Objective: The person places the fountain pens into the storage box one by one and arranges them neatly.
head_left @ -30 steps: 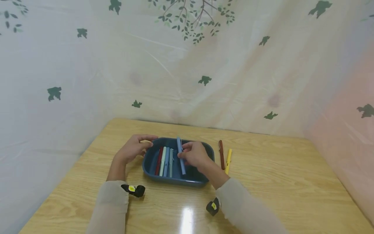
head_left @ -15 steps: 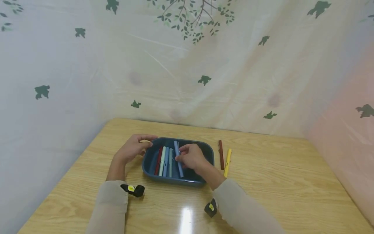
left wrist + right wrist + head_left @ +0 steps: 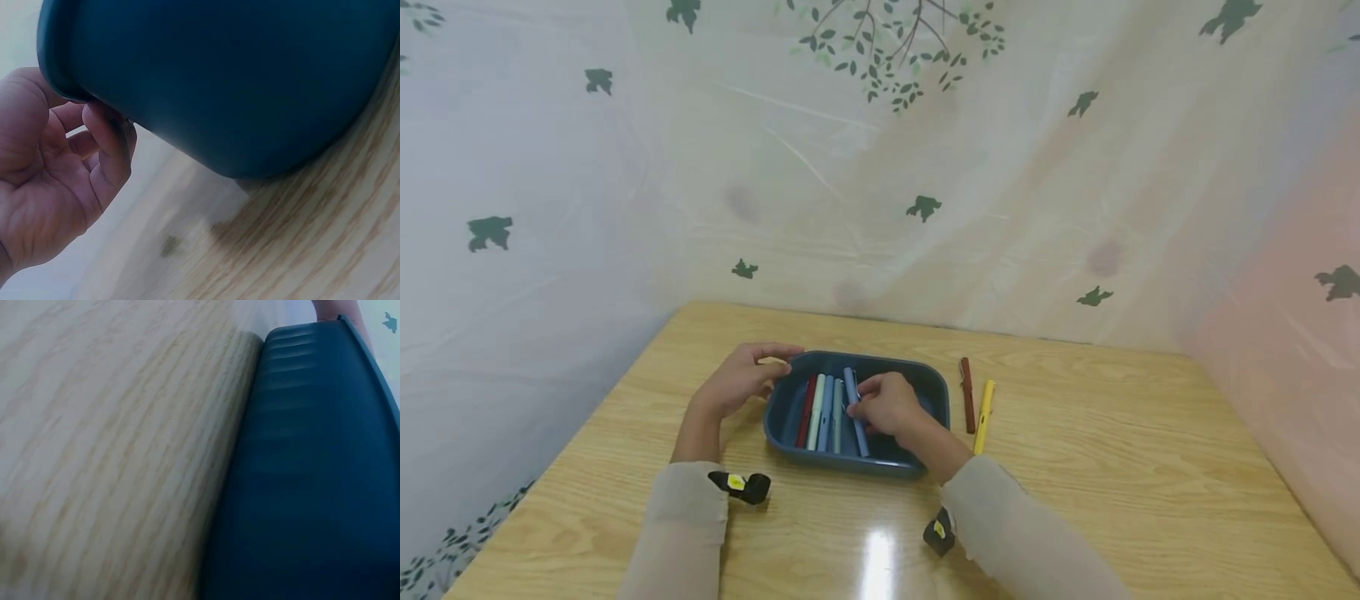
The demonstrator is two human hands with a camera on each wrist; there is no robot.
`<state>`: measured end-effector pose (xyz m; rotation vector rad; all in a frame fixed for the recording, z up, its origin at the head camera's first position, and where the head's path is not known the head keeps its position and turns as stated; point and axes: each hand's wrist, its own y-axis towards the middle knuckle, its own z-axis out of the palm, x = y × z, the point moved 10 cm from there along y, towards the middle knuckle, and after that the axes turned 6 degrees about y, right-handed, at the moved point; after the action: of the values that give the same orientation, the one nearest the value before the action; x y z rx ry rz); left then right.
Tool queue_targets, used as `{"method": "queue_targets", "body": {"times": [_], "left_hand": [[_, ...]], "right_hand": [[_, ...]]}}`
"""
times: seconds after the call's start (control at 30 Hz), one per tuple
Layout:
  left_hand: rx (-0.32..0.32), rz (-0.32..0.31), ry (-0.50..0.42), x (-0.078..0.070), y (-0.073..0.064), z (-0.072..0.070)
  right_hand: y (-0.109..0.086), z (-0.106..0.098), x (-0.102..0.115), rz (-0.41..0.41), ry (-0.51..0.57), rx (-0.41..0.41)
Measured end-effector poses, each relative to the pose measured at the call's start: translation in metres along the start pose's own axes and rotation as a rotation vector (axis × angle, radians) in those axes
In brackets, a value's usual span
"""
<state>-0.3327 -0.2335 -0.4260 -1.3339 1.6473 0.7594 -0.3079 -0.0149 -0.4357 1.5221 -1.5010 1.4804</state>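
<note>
In the head view a dark blue tray (image 3: 850, 465) sits on the table. My left hand (image 3: 739, 385) holds its left end, thumb by the rim and fingers curled against the outside, as the left wrist view shows. Inside the tray, my right hand (image 3: 889, 406) pinches a blue pen (image 3: 860, 437), which leans slightly with its top to the left. To its left lie a dark red pen (image 3: 807, 412), a pale green pen (image 3: 816, 414), another blue pen (image 3: 826, 414) and a grey-green pen (image 3: 837, 418), side by side. The right wrist view shows the tray's outer wall (image 3: 306, 456), not the right hand.
Right of the tray, a brown-red pen (image 3: 967, 398) and a yellow pen (image 3: 985, 414) lie on the wooden table (image 3: 1112, 467). A pale curtain (image 3: 1022, 250) with printed birds and leaves hangs behind the table and along both sides.
My right hand has moved left and down in the tray, bringing the blue pen close to the row of pens. The left hand has stayed at the tray's left end.
</note>
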Motion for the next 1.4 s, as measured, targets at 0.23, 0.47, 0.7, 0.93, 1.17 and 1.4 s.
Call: {"method": "queue_targets", "body": {"times": [0.23,0.47,0.7,0.93,1.17,1.4], "left_hand": [[0.001,-0.001,0.011,0.000,0.001,0.000],[0.010,-0.002,-0.002,-0.002,-0.003,0.000],[0.016,-0.010,-0.003,-0.002,-0.007,0.000],[0.021,-0.014,-0.001,-0.002,-0.010,0.000],[0.015,-0.016,0.003,-0.002,-0.010,0.000],[0.008,-0.009,0.015,-0.002,-0.011,0.000]], "right_hand": [[0.001,0.003,-0.006,0.010,-0.023,0.005],[-0.002,0.009,-0.005,0.021,-0.041,-0.003],[-0.006,0.014,-0.006,0.034,-0.027,-0.008],[-0.009,0.014,-0.007,0.051,0.003,-0.021],[-0.010,0.011,-0.008,0.043,0.057,-0.032],[-0.010,0.008,-0.010,0.055,0.057,-0.031]]}}
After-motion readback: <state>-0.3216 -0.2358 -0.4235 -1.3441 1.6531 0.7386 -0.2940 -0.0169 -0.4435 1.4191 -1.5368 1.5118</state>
